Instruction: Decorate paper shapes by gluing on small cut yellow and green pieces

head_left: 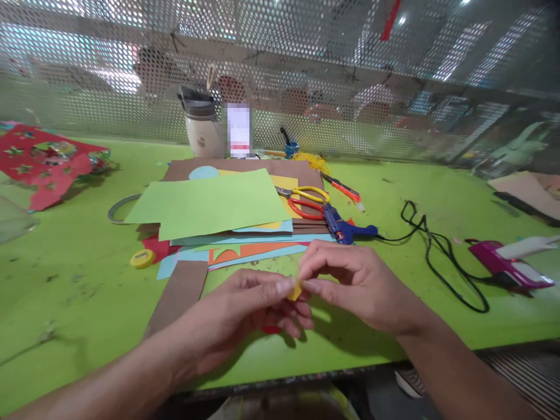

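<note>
Near the table's front edge, my left hand [262,297] and my right hand [354,280] meet over a small yellow piece of paper [295,291]. Both hands pinch it between thumb and fingers, and much of it is hidden by the fingertips. Under my left hand lies a small red piece [272,329], partly covered. A brown paper strip [179,294] runs beneath my left wrist. Just beyond my right hand rests a blue hot glue gun [343,224]. Scissors [306,201] with yellow and red handles lie beside it.
Stacked coloured sheets, a green sheet [214,201] on top, fill the middle. Behind stand a white tumbler [203,125] and a pixelated upright object [239,129]. A utility knife [343,188], black cord [431,239] and magenta device [511,265] lie right. A yellow tape roll [142,258] sits left.
</note>
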{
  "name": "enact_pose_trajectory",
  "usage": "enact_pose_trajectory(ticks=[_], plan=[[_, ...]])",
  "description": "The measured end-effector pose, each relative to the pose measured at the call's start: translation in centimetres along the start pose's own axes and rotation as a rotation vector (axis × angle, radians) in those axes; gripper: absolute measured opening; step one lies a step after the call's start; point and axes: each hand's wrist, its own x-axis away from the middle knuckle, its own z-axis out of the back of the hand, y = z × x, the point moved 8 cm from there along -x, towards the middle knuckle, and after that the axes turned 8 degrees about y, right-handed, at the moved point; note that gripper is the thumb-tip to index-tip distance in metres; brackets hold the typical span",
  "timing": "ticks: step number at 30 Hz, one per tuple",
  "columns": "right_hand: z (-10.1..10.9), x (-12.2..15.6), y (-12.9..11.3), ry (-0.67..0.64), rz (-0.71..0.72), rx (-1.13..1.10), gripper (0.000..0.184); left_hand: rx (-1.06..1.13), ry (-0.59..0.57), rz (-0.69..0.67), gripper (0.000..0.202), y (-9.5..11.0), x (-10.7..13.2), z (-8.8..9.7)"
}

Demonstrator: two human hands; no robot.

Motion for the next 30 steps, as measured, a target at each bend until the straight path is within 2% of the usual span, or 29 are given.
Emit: enact_pose_trajectory(ticks=[4, 8, 16, 19, 22, 27, 30], plan=[[0.4, -0.1, 1.7, 0.092, -0.159, -0.105, 0.006, -0.095, 0.139, -0.129, 0.036, 0.8, 0.1, 1.2], [0.5, 0.2, 3.0, 0.178, -0.28, -0.185, 0.01, -0.155, 0.203, -0.225, 0.032, 1.4, 0.3, 1.4], [-0.4, 0.2, 3.2, 0.176, -0.283, -0.213, 0.005, -0.349, 0.345, -0.36, 0.022, 3.3, 0.5, 0.7], [-0.6, 0.2, 3.1, 0.192, -0.276, -0.155, 0.005, -0.371, 0.378, -0.33, 0.021, 3.0, 0.5, 0.8], [-0.8, 0.3, 2.9, 0.195, -0.273, -0.122, 0.004, -0.338, 0.364, -0.265, 0.026, 2.4, 0.3, 1.0], [-0.8, 0.4, 3.1, 0.188, -0.276, -0.127, 0.005, -0.298, 0.257, -0.227, 0.03, 1.8, 0.1, 1.2], [-0.5, 0.4, 3.3, 0.168, -0.274, -0.168, 0.014, -0.228, 0.216, -0.208, 0.027, 1.6, 0.0, 1.3]])
